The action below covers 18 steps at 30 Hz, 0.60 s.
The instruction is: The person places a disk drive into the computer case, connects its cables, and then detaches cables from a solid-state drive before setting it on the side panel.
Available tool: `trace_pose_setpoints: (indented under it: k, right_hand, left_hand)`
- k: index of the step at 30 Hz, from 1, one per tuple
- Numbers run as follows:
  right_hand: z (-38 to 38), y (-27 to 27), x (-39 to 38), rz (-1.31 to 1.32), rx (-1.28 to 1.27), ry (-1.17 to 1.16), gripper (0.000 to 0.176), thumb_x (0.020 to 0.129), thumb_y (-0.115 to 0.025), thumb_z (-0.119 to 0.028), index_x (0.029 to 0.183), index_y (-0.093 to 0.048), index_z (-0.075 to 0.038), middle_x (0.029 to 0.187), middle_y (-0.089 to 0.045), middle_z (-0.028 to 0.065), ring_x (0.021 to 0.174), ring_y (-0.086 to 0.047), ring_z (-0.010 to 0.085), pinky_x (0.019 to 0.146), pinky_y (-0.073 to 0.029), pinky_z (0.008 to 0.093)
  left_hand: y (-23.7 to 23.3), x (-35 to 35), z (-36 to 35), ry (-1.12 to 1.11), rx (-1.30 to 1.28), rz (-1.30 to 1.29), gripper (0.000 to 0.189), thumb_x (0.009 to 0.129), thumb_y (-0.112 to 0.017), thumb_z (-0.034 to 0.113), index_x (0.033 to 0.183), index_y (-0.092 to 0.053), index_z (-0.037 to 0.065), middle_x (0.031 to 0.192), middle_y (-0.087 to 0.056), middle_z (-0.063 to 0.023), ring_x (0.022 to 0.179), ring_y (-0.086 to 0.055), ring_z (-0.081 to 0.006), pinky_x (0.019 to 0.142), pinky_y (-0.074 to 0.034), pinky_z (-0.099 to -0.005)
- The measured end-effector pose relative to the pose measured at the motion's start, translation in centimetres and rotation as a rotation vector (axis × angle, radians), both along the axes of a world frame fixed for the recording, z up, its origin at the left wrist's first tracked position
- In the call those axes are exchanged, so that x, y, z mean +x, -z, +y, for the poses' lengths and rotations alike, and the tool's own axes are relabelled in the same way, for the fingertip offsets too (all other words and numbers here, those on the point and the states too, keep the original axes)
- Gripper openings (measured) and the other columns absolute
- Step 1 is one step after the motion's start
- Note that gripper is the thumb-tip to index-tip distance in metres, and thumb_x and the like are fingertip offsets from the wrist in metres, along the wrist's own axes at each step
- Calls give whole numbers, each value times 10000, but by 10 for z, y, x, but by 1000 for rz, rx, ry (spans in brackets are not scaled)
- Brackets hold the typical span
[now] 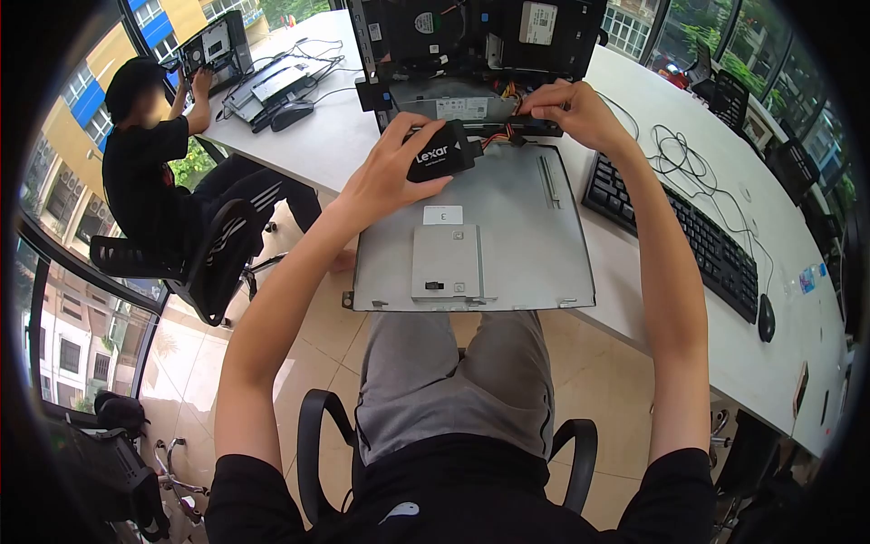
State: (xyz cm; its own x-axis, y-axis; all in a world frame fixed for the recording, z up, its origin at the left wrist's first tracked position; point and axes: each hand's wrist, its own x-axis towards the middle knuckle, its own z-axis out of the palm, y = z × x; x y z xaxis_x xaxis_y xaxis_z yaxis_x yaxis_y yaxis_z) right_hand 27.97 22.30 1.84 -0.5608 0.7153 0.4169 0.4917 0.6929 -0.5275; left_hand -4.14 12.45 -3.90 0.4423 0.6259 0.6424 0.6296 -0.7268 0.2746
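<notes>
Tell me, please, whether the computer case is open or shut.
Open: the computer case shows its inside, with coloured wires visible near the Lexar drive.

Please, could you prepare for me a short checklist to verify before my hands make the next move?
1. Drive held securely: ok, the left hand grips it, label visible.
2. Plug fully seated in drive: cannot tell, coloured wires run close beside it, but the joint is too small.
3. Right hand holding a wire: cannot tell, its fingers hide this.
4. Computer case open: ok, its inside shows.
5. Metal panel well supported: probably not ok, it sticks out past the table edge.
6. Keyboard out of the way: ok, right of the panel.
</notes>
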Motion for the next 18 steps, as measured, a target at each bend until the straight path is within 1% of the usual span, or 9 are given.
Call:
trace_pose_setpoints:
  k: [1,2,5,6,9,12,15,18]
  right_hand:
    - [-5,2,-4,45,-14,57,143,968,-745,-96,1032,-845,-17,1080,-798,112,973,-671,245,930,-523,385]
    - [-2,7,-12,53,15,27,186,985,-745,-133,1103,-840,-24,1117,-803,124,940,-696,237,890,-540,381]
    - [-20,4,-38,31,8,95,268,1001,-766,-242,1198,-824,-70,1171,-785,91,1044,-697,220,934,-546,391]
    - [-24,4,-40,49,8,79,315,981,-788,-256,1238,-811,-77,1205,-778,111,1078,-696,246,973,-532,373]
    - [-32,-2,-39,-109,39,50,364,927,-835,-227,1260,-804,-83,1239,-769,117,1149,-665,268,1019,-515,391]
    - [-36,4,-37,-168,127,17,434,857,-880,-177,1275,-798,-93,1252,-766,111,1236,-615,284,1058,-497,414]
    - [-37,13,-43,-249,279,-30,492,803,-909,-158,1280,-800,-107,1214,-773,87,1241,-594,270,1070,-490,427]
    - [-38,13,-45,-344,411,-1,519,782,-922,-178,1286,-806,-140,1105,-784,42,1201,-593,253,1065,-469,408]
  left_hand:
    - [0,1,-2,-12,23,13,749,836,-901,188,1490,-587,1,1365,-556,-166,1244,-609,-348,1047,-540,-426]
    - [1,4,-2,-21,48,26,748,833,-902,189,1487,-590,2,1371,-556,-164,1242,-612,-348,1049,-539,-425]
    - [1,12,2,-53,117,29,748,832,-903,193,1487,-594,7,1380,-556,-161,1225,-621,-347,1045,-543,-425]
    - [2,12,2,-68,136,24,748,833,-903,194,1488,-594,9,1382,-556,-160,1218,-624,-347,1042,-546,-425]
    - [5,9,3,-71,64,-13,755,829,-907,203,1488,-594,10,1385,-556,-163,1215,-626,-349,1038,-549,-423]
    - [7,10,3,-69,36,-35,757,826,-909,208,1485,-595,9,1384,-558,-164,1210,-629,-350,1037,-549,-423]
    - [6,12,3,-52,13,-52,758,821,-911,209,1480,-597,1,1385,-560,-165,1205,-636,-351,1037,-551,-424]
    - [4,14,3,-57,11,-78,758,818,-912,213,1472,-599,-9,1384,-562,-169,1205,-642,-355,1039,-550,-424]
